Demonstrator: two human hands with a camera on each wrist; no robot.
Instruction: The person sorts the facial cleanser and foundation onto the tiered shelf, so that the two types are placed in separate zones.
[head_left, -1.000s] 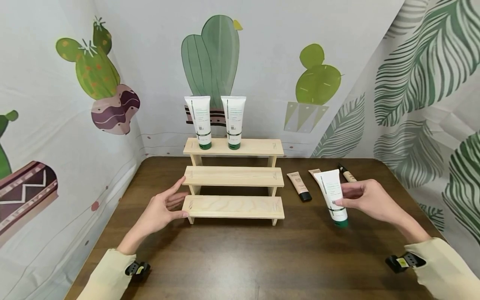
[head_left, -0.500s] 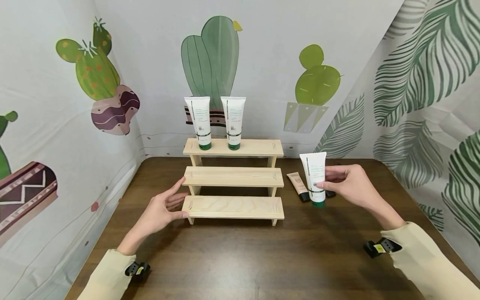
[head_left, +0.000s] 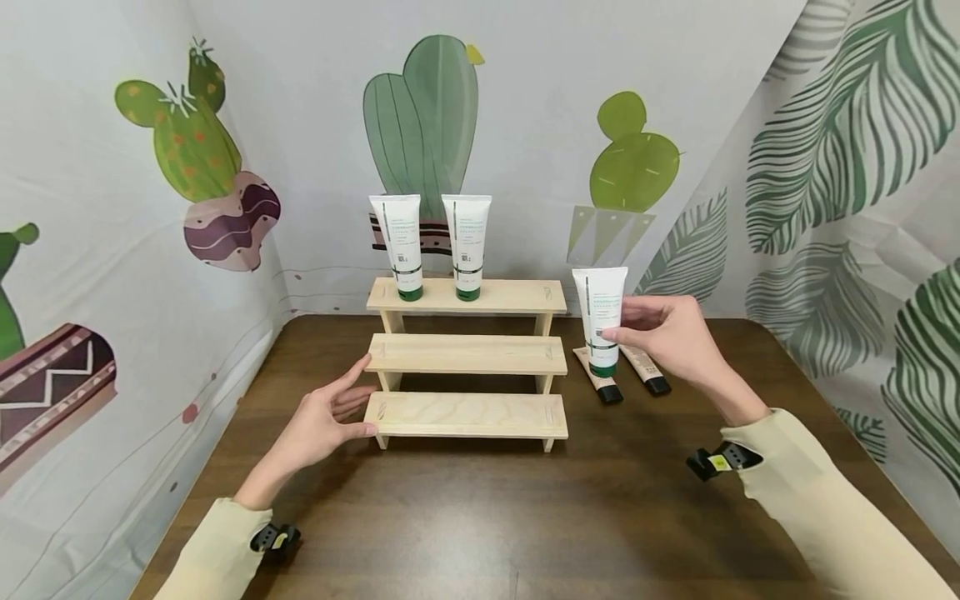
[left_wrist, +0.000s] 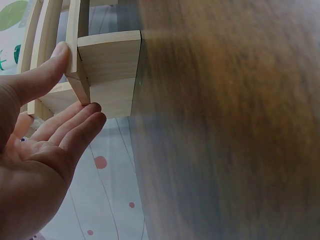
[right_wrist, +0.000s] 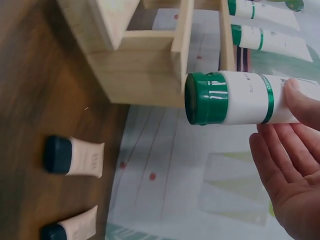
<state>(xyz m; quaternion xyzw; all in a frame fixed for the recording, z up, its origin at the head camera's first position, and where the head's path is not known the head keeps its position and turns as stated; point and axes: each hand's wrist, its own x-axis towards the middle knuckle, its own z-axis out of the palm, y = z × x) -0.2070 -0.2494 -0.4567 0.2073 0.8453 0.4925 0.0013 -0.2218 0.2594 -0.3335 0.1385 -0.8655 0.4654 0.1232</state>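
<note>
My right hand (head_left: 663,337) pinches a white squeeze tube (head_left: 602,312) with a green cap, upright with the cap down, in the air just right of the wooden three-tier display stand (head_left: 468,353). In the right wrist view the thumb lies across the tube's white body, and its green cap (right_wrist: 206,98) points toward the stand. Two matching white tubes, a left one (head_left: 400,242) and a right one (head_left: 468,242), stand on the top shelf. With fairly straight fingers, my left hand (head_left: 318,425) touches the stand's left end at the middle and bottom shelves.
Two beige tubes with black caps lie on the brown table (head_left: 450,517) right of the stand: one near tube (head_left: 600,379), partly behind the held tube, and another tube (head_left: 643,367) beside it. A printed cactus cloth (head_left: 525,125) hangs behind.
My right hand has carried the white tube left and up, from over the table's right side to beside the stand's upper shelves. The left hand stays in place.
</note>
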